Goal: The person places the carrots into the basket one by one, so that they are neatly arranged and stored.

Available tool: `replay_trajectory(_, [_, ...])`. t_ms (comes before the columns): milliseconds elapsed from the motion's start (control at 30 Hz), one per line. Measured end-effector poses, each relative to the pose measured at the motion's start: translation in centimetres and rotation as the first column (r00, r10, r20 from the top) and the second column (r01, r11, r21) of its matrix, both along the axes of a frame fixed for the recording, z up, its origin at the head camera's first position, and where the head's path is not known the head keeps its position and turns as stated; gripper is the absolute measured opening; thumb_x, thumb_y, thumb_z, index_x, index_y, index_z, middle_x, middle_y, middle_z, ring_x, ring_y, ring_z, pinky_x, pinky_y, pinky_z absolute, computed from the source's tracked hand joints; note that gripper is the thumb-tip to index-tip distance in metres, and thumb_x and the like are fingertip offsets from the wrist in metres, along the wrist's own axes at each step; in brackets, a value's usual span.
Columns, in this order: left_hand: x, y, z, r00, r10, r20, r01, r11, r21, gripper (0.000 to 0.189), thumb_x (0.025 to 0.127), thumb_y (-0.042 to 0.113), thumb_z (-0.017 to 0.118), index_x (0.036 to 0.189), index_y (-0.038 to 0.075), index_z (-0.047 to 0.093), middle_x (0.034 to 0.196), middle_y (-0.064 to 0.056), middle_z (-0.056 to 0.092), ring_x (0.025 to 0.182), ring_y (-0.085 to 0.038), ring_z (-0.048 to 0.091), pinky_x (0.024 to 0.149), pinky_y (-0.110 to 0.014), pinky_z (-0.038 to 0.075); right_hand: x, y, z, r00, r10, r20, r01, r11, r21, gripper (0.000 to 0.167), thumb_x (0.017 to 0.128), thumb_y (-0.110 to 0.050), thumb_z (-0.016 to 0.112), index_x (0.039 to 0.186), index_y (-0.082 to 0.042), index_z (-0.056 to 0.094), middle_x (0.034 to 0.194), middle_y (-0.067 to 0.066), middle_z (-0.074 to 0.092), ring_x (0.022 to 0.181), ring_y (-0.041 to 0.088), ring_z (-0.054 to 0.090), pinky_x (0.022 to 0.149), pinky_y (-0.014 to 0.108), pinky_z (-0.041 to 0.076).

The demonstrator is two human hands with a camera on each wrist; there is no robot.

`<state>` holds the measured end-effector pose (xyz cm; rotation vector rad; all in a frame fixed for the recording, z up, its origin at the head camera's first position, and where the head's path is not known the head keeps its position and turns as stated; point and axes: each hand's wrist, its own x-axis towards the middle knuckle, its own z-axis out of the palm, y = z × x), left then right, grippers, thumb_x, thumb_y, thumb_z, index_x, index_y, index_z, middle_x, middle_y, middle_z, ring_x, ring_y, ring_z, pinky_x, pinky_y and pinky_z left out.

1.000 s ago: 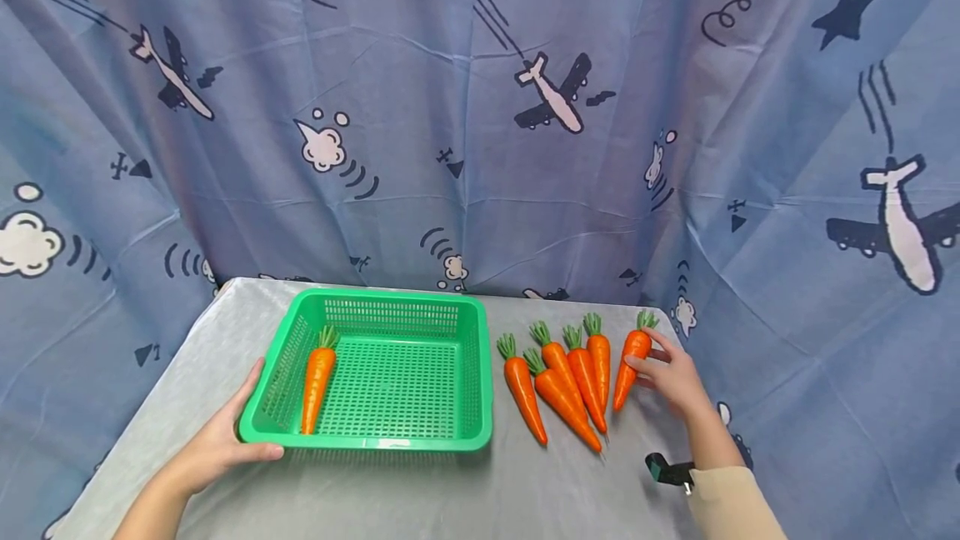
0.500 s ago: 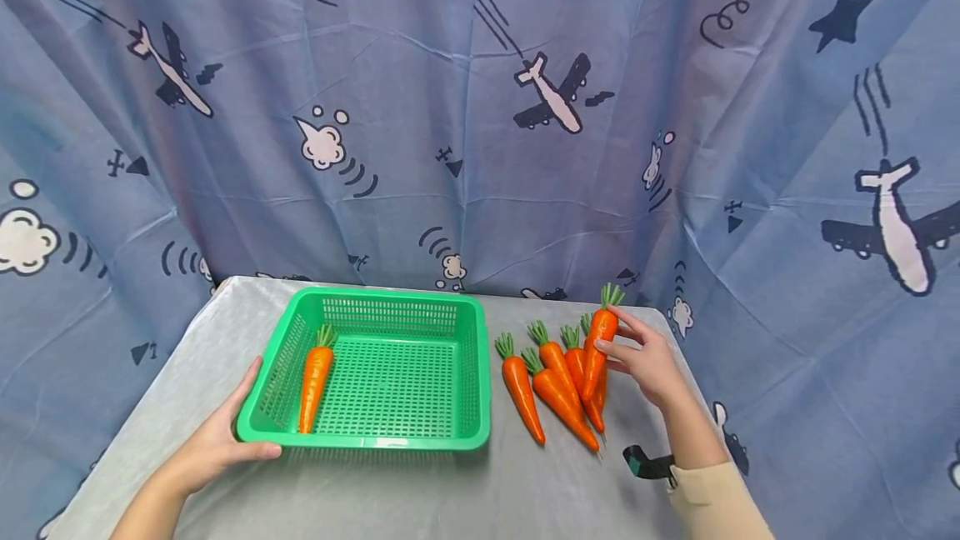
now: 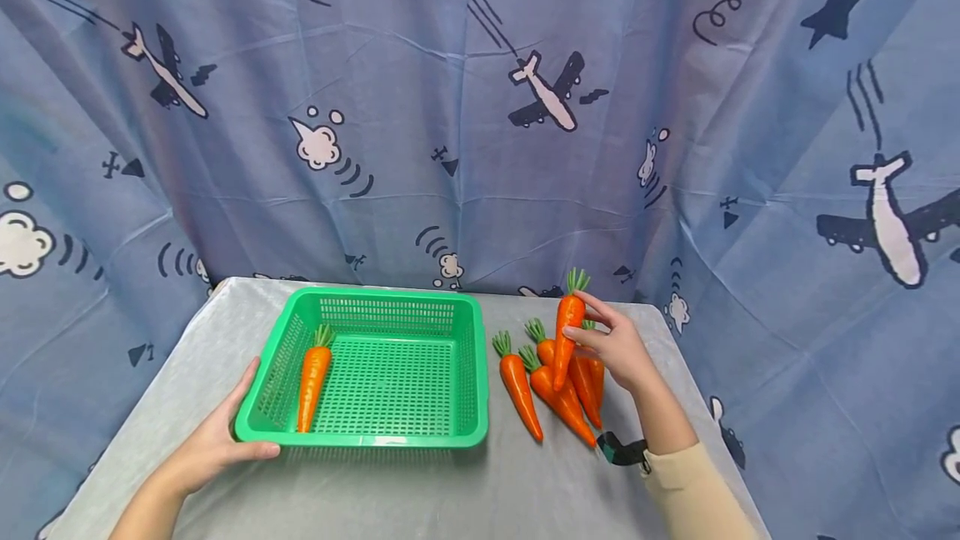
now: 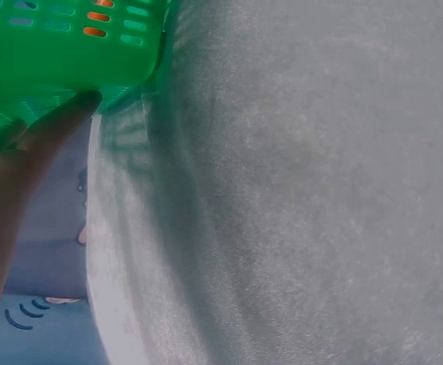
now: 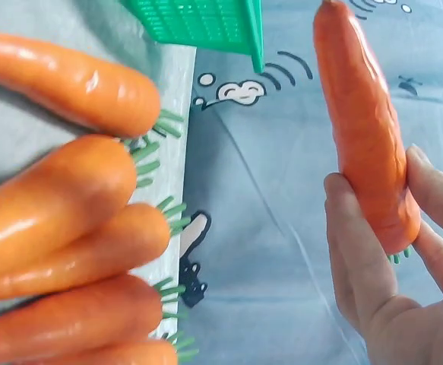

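In the head view, my right hand (image 3: pixel 611 348) pinches an orange carrot (image 3: pixel 568 336) between thumb and fingers, raised over the other carrots with its green top upward. The right wrist view shows the thumb and fingers around the thick end of this carrot (image 5: pixel 365 137). My left hand (image 3: pixel 213 440) rests against the front left corner of a green plastic basket (image 3: pixel 367 441), thumb along the front and fingers along the left side, fairly straight. One carrot (image 3: pixel 313 388) lies inside the basket at its left. The left wrist view catches a finger (image 4: pixel 61 122) touching the basket's outside.
Several carrots (image 3: pixel 521 398) lie side by side on the grey-covered table (image 3: pixel 390 494), right of the basket, partly hidden by the held one. A blue patterned curtain (image 3: pixel 405 190) hangs behind and beside the table. A dark wrist strap piece (image 3: pixel 621 448) sits under my right forearm.
My right hand has lifted the carrot off the table at the far right and carried it leftward over the others. The left hand and basket have stayed in place.
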<state>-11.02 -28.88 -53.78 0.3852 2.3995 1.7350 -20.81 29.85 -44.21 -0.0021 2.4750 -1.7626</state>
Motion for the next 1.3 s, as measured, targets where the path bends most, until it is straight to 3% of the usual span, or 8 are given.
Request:
replay_trajectory(233, [0.0,-0.1,-0.1,1.000,0.001,-0.012,-0.001,1.000,0.004,0.122,0.080,-0.002,0.080,0.164,0.018,-0.006,0.164,-0.031,-0.001,0.124,0.016,0.035,0.093,-0.005,0.032,-0.8,-2.2,0.4,0.999,0.037,-0.012,-0.038,0.998,-0.056,0.066,0.092,-0.022,0.076,0.152,-0.023,0.048,0.147,0.024,0.042,0.099,0.024,0.069,0.081,0.045,0.059])
replay_trajectory(500, [0.0,-0.1,0.0,1.000,-0.003,-0.029,0.003,1.000,0.004,0.124,0.079,-0.003,0.080,0.163,0.029,-0.005,0.165,-0.029,-0.002,0.123,0.014,0.036,0.094,-0.005,0.033,-1.4,-5.3,1.2,0.996,0.085,-0.013,-0.086,0.989,-0.119,0.066,0.090,-0.023,0.079,0.149,-0.029,0.051,0.142,0.019,0.047,0.100,0.024,0.070,0.083,0.051,0.057])
replay_trajectory(767, [0.1,0.0,0.0,1.000,-0.005,-0.012,0.005,1.000,0.015,0.122,0.080,-0.002,0.079,0.163,0.029,-0.006,0.165,-0.029,-0.002,0.122,0.012,0.038,0.093,-0.006,0.034,-1.9,-8.5,1.7,0.991,0.134,-0.020,-0.136,0.979,-0.154,0.065,0.089,-0.021,0.079,0.148,-0.031,0.053,0.140,0.016,0.049,0.098,0.027,0.071,0.080,0.052,0.058])
replay_trajectory(1100, [0.1,0.0,0.1,1.000,0.001,-0.012,-0.001,1.000,0.009,0.122,0.080,-0.001,0.080,0.164,0.023,-0.005,0.165,-0.029,-0.001,0.123,0.015,0.036,0.093,-0.005,0.033,-2.8,-12.4,1.8,0.984,0.175,-0.035,-0.178,0.968,-0.177,0.065,0.088,-0.018,0.080,0.147,-0.026,0.054,0.138,0.017,0.051,0.100,0.030,0.071,0.080,0.054,0.058])
replay_trajectory(1300, [0.1,-0.1,-0.2,1.000,0.000,-0.018,0.000,1.000,0.015,0.122,0.080,-0.001,0.080,0.164,0.023,-0.005,0.165,-0.030,-0.001,0.124,0.016,0.034,0.094,-0.004,0.031,-3.7,-15.3,1.7,0.962,0.268,-0.047,-0.271,0.934,-0.233,0.061,0.087,-0.008,0.080,0.140,-0.017,0.050,0.136,0.020,0.050,0.099,0.035,0.071,0.081,0.064,0.054])
